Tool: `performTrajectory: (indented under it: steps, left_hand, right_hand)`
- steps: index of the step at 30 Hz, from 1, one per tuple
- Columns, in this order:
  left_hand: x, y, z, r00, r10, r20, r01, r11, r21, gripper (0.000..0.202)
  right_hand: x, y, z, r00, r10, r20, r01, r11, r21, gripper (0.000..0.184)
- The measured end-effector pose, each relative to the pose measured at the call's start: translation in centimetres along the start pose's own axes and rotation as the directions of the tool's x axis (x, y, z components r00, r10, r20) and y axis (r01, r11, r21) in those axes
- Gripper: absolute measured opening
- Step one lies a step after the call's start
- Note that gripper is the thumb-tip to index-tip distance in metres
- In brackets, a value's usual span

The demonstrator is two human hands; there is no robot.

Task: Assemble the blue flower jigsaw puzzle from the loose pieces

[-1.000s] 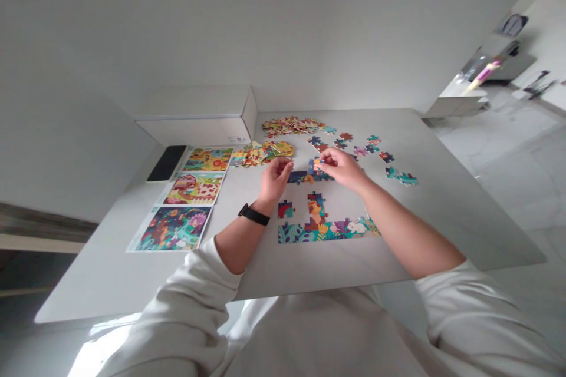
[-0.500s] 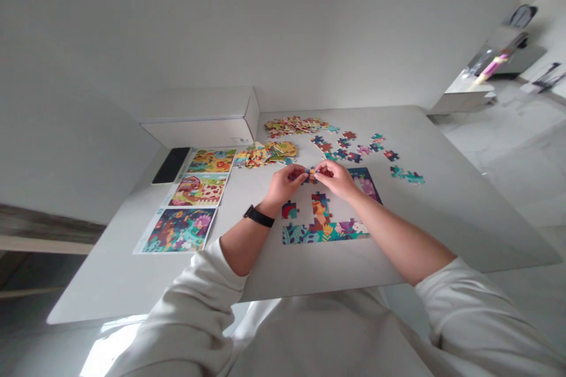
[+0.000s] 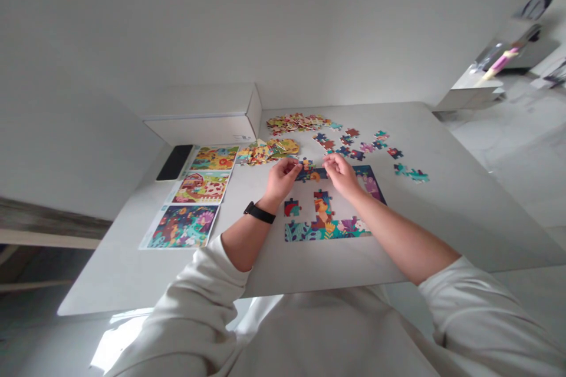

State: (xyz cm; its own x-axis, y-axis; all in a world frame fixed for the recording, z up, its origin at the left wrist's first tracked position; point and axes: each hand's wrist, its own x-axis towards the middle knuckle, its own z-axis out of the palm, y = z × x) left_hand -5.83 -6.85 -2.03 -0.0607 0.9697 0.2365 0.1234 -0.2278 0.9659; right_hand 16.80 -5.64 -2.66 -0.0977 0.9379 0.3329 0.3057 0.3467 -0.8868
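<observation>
In the head view, my left hand (image 3: 282, 179), with a black band on its wrist, pinches at the edge of a small dark blue and orange puzzle piece (image 3: 306, 162). My right hand (image 3: 341, 175) hovers to the right of that piece, its fingers slightly apart and nothing visible in them. Below both hands lies a partly joined jigsaw puzzle (image 3: 327, 231), with a bottom row, a dark top strip and a purple right side. An orange figure section (image 3: 322, 209) rises from its bottom row. A red and teal piece (image 3: 292, 208) sits at its left.
Loose dark pieces (image 3: 358, 154) are scattered behind the puzzle, and joined teal pieces (image 3: 411, 173) lie at the right. Two piles of pieces (image 3: 296, 123) sit farther back. Picture sheets (image 3: 183, 227), a black phone (image 3: 174, 162) and a white box (image 3: 203, 126) stand at the left.
My right hand has let go of the small piece and drawn slightly right and up. The piece stays by my left fingers, and more of the puzzle's top strip shows.
</observation>
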Motion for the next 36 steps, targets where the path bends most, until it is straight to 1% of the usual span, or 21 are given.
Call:
performTrajectory:
  steps: [3, 7, 11, 15, 17, 20, 24, 27, 29, 31, 32, 34, 36]
  left_hand:
    - [-0.1, 0.0, 0.0, 1.0, 0.007, -0.002, -0.007, 1.0, 0.0, 0.033]
    - [-0.2, 0.0, 0.0, 1.0, -0.002, 0.019, 0.002, 1.0, 0.005, 0.03]
    - [-0.2, 0.1, 0.1, 0.999, -0.018, 0.028, 0.018, 1.0, -0.006, 0.03]
    - [-0.3, 0.4, 0.3, 0.997, -0.03, 0.074, 0.035, 0.998, -0.059, 0.035]
    - [-0.3, 0.5, 0.4, 0.994, -0.037, 0.102, 0.048, 0.994, -0.101, 0.039]
    - [-0.4, 0.6, 0.5, 0.991, -0.044, 0.122, 0.062, 0.988, -0.144, 0.044]
    - [-0.4, 0.8, 0.5, 0.989, -0.053, 0.137, 0.07, 0.99, -0.12, 0.048]
    - [-0.5, 1.2, 0.4, 0.989, -0.033, 0.142, 0.047, 0.994, -0.1, 0.052]
    - [-0.5, 1.4, 0.4, 0.992, -0.004, 0.125, 0.013, 0.997, -0.074, 0.054]
    - [-0.5, 1.4, 0.3, 0.994, 0.022, 0.107, -0.015, 0.998, -0.064, 0.054]
    - [-0.5, 1.3, 0.2, 0.994, 0.03, 0.104, -0.023, 0.997, -0.074, 0.054]
    - [-0.3, 1.0, 0.1, 0.994, 0.037, 0.099, -0.027, 0.995, -0.098, 0.052]
    - [-0.2, 0.6, 0.1, 0.994, 0.038, 0.105, -0.027, 0.994, -0.108, 0.051]
  right_hand:
    - [-0.2, -0.4, 0.0, 0.998, -0.059, 0.021, 0.06, 0.996, -0.073, 0.023]
    - [-0.5, -1.3, -0.1, 0.983, -0.156, 0.098, 0.169, 0.975, -0.147, 0.034]
    - [-0.9, -2.1, 0.0, 0.948, -0.286, 0.14, 0.308, 0.935, -0.177, 0.043]
    - [-1.0, -2.8, -0.2, 0.903, -0.388, 0.182, 0.422, 0.881, -0.214, 0.046]
    - [-1.1, -3.1, -0.4, 0.895, -0.403, 0.189, 0.44, 0.865, -0.241, 0.045]
    - [-1.1, -3.4, -0.5, 0.903, -0.382, 0.195, 0.425, 0.859, -0.285, 0.046]
    - [-1.4, -4.0, -0.5, 0.91, -0.351, 0.219, 0.406, 0.858, -0.315, 0.051]
    - [-1.3, -4.9, -1.0, 0.908, -0.343, 0.238, 0.409, 0.847, -0.34, 0.051]
    - [-0.6, -5.7, -2.1, 0.908, -0.346, 0.235, 0.412, 0.837, -0.359, 0.048]
    - [0.5, -6.3, -4.3, 0.92, -0.342, 0.191, 0.39, 0.835, -0.389, 0.047]
    - [1.1, -6.4, -5.7, 0.932, -0.33, 0.15, 0.363, 0.837, -0.411, 0.048]
    - [2.4, -6.0, -9.2, 0.961, -0.273, 0.049, 0.264, 0.847, -0.462, 0.051]
    - [3.3, -4.6, -12.9, 0.981, -0.186, -0.047, 0.135, 0.844, -0.518, 0.055]
